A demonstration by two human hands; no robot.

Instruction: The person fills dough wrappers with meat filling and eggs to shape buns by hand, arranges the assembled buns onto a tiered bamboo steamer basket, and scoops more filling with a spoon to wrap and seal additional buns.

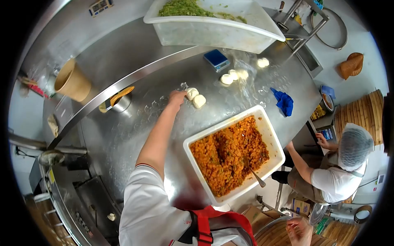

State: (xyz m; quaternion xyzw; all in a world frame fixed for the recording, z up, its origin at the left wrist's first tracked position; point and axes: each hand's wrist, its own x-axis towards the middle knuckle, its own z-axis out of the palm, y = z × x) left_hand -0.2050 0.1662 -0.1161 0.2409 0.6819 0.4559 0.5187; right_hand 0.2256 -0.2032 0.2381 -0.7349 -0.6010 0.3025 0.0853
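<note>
My left hand (177, 99) reaches over the steel table, its fingers closed against the edge of a white dough ball (191, 94). Another dough ball (199, 101) touches that one on the near side. My right hand (298, 231) is at the bottom right, away from the table, with loosely curled fingers apart and nothing visible in them. Between the hands stands a white tub (269, 165) of orange-red chopped filling (230, 153), with a metal spoon (257, 177) stuck in it. More dough balls (227, 79) lie farther back beside a blue scale (216, 59).
A bin (213, 33) of green chopped filling stands at the back. A blue cloth (283, 101) lies right of the tub. On the left are a steel pot (122, 104) and a brown paper bucket (72, 80). A co-worker (336, 180) in a hairnet is at the right.
</note>
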